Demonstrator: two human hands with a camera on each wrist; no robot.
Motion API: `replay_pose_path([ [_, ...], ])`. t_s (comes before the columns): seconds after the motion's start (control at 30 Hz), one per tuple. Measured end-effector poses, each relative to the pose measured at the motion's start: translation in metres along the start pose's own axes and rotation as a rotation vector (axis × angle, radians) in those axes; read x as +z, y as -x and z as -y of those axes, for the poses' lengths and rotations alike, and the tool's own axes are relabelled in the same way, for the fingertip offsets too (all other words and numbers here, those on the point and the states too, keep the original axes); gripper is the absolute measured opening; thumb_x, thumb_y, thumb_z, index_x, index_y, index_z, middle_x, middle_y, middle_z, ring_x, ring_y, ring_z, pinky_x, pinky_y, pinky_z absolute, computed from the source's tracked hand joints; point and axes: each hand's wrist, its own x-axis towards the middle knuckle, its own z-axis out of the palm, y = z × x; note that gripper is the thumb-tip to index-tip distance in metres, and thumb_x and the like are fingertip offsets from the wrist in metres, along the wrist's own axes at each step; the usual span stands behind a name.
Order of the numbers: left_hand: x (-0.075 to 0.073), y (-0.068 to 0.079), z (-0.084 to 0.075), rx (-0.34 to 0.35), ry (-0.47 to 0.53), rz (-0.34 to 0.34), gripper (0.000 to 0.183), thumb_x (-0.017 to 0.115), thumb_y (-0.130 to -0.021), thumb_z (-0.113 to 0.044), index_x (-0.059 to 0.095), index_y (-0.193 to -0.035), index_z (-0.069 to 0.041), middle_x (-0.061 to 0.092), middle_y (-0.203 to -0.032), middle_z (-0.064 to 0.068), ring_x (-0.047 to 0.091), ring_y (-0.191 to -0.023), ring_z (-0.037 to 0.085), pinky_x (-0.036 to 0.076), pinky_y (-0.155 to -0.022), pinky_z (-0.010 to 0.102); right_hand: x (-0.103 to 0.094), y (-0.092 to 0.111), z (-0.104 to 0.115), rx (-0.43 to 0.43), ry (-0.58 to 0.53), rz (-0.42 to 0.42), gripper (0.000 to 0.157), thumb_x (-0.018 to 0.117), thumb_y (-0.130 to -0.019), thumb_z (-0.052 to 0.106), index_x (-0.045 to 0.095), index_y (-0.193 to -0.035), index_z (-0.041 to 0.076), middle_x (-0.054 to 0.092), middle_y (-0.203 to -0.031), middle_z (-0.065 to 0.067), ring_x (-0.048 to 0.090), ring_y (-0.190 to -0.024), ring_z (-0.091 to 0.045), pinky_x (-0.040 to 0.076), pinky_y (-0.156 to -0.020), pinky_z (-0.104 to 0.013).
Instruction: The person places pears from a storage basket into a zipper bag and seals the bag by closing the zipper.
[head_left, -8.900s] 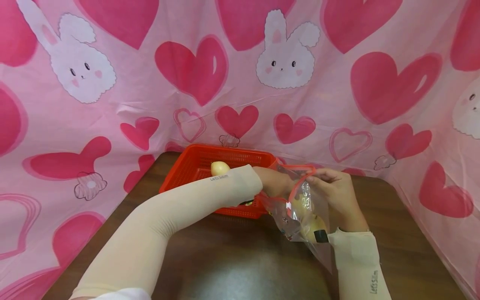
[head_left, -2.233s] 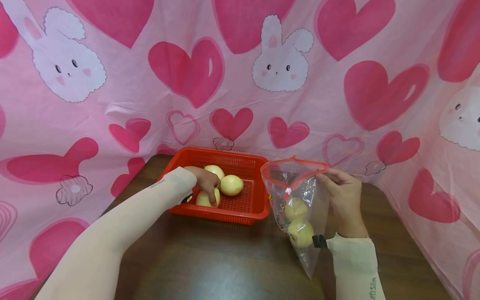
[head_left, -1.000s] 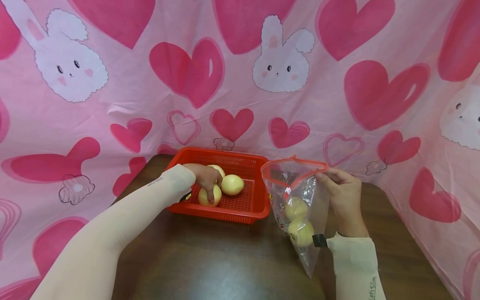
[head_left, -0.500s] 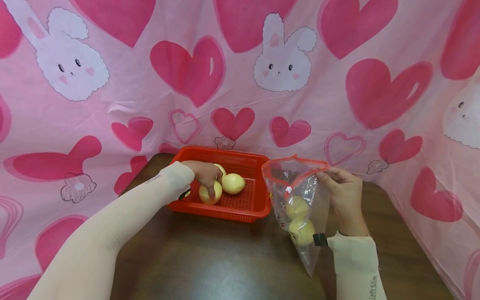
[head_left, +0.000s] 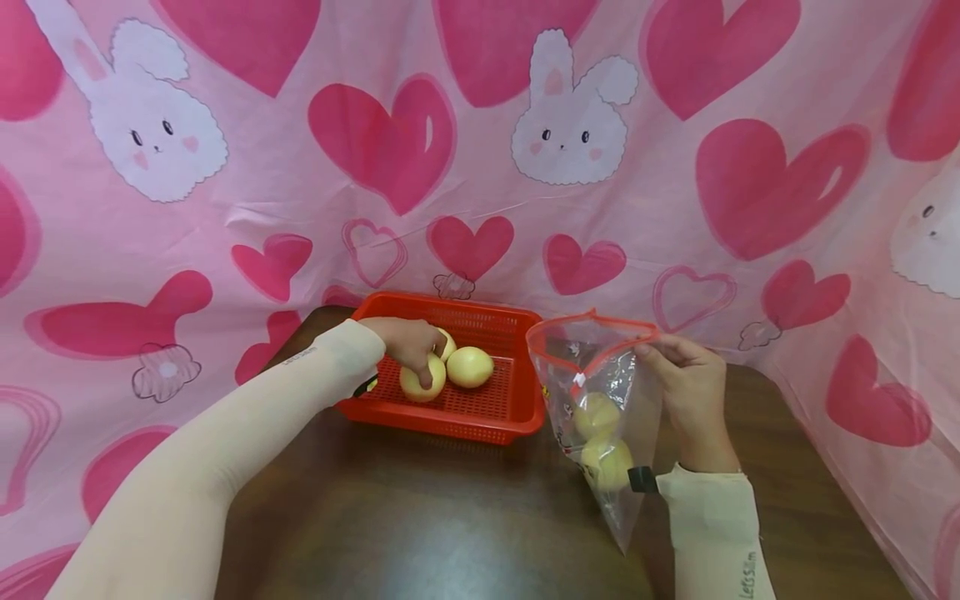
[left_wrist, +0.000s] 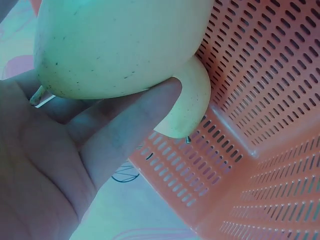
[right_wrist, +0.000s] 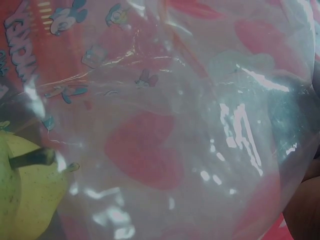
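Note:
In the head view my left hand is inside the red basket, its thumb and fingers around a yellow pear. The left wrist view has this pear large against my fingers, its stem toward the palm. A second pear lies to the right, and a third pear is partly hidden behind the hand. On the right, my right hand pinches the red rim of a clear zip bag. The bag's mouth gapes, and two pears sit low inside, stems visible in the right wrist view.
The red perforated basket stands at the back of the dark wooden table, just left of the bag. Behind it hangs a pink cloth with hearts and rabbits. A white slider sits on the bag's zip.
Earliest, my left hand was inside the bag; later it is in the basket at the pear. Over the last seconds that pear has shifted slightly back and right. My right hand keeps hold of the rim.

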Motion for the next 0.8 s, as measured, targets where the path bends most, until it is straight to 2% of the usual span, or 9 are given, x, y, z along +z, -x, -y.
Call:
replay_pose_path([
  [0.23,0.000,0.000,0.002,0.010,-0.003,-0.017,0.047,0.082,-0.069,-0.037,0.061,-0.106,-0.016,0.061,-0.089,-0.001,0.054,-0.079,0.018,0.048,-0.066,0.033,0.000,0.000,0.001,0.020,0.010,-0.006,0.028,0.076,-0.079,-0.005,0.070,-0.105,-0.010,0.074,-0.090,-0.007,0.069,-0.082,-0.017,0.053,-0.079,-0.023],
  [0.53,-0.003,0.002,0.003,0.015,-0.010,-0.024,0.058,0.082,-0.069,-0.038,0.062,-0.119,-0.016,0.061,-0.096,-0.002,0.055,-0.086,0.019,0.049,-0.072,0.034,0.000,0.002,0.001,-0.002,-0.008,-0.017,0.026,0.077,-0.078,-0.008,0.070,-0.103,-0.011,0.074,-0.087,-0.007,0.069,-0.079,-0.015,0.054,-0.076,-0.022],
  [0.8,-0.009,0.010,-0.001,0.017,-0.002,-0.040,0.061,0.081,-0.069,-0.037,0.062,-0.124,-0.015,0.061,-0.101,-0.002,0.054,-0.090,0.021,0.049,-0.074,0.035,0.001,0.004,0.001,-0.039,-0.020,-0.005,0.026,0.076,-0.077,-0.010,0.069,-0.102,-0.013,0.074,-0.086,-0.006,0.069,-0.079,-0.014,0.054,-0.076,-0.022],
])
